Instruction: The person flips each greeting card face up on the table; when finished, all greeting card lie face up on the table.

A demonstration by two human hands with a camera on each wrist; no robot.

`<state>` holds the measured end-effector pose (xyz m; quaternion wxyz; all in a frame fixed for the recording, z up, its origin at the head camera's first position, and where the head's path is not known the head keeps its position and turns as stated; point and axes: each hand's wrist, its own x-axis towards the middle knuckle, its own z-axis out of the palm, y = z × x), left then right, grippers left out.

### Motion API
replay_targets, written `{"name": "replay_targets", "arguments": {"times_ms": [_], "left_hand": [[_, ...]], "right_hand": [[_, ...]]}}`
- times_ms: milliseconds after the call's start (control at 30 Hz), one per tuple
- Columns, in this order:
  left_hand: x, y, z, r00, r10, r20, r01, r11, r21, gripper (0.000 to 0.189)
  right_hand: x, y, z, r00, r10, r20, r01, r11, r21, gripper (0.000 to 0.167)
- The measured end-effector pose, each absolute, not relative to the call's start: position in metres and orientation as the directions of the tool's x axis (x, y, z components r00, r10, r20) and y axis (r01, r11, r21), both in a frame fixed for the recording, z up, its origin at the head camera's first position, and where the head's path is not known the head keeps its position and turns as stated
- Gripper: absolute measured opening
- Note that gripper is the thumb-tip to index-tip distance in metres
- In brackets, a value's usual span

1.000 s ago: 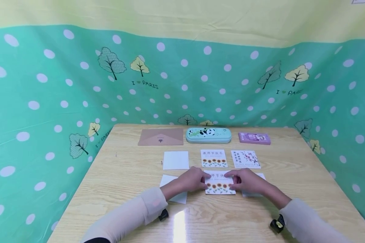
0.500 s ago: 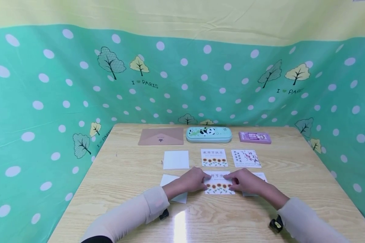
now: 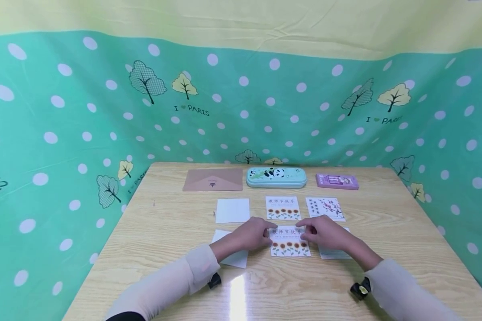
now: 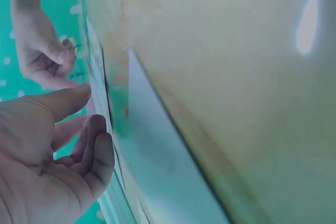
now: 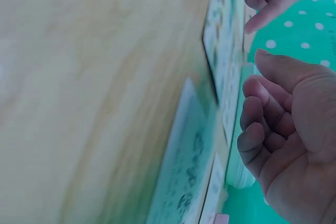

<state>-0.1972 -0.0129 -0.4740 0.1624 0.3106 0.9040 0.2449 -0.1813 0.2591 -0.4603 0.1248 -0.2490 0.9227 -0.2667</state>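
Near sunflower card: flat on the wooden table, right between the hands!
Left hand: at its left edge, fingers loosely curled, thumb parted.
Right hand: by its upper right corner, fingers relaxed, thumb parted too!

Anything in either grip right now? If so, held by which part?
Nothing held: left grip and right grip have nothing between thumb and fingers. The near sunflower card lies on the table between them.

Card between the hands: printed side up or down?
Up: in the head view, the card between left hand and right hand shows lettering above a sunflower row.
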Motion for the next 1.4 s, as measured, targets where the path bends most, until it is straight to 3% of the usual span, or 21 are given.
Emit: {"name": "replay_targets", "arguments": {"times_ms": [333, 767, 1167, 1400], "left_hand": [[-0.220, -0.057, -0.460, -0.817, 0.561, -0.132, 0.399, 0.716, 0.573, 0.056], [-0.254, -0.131, -0.463, -0.924, 0.355, -0.140, 0.228, 0.807, 0.544, 0.063], [-0.268, -0.159, -0.475, -0.921, 0.332, -0.205, 0.187, 0.836, 0.515, 0.076], [-0.270, -0.158, -0.472, -0.904, 0.358, -0.235, 0.211, 0.851, 0.482, 0.079]], "right_hand": [[-0.209, 0.225, -0.456, -0.868, -0.488, -0.098, -0.352, 0.742, -0.571, 0.036], [-0.245, 0.172, -0.457, -0.830, -0.552, -0.077, -0.400, 0.686, -0.608, 0.040], [-0.272, 0.129, -0.463, -0.843, -0.506, -0.184, -0.307, 0.733, -0.607, 0.053], [-0.279, 0.118, -0.471, -0.843, -0.483, -0.239, -0.258, 0.751, -0.607, 0.071]]}}
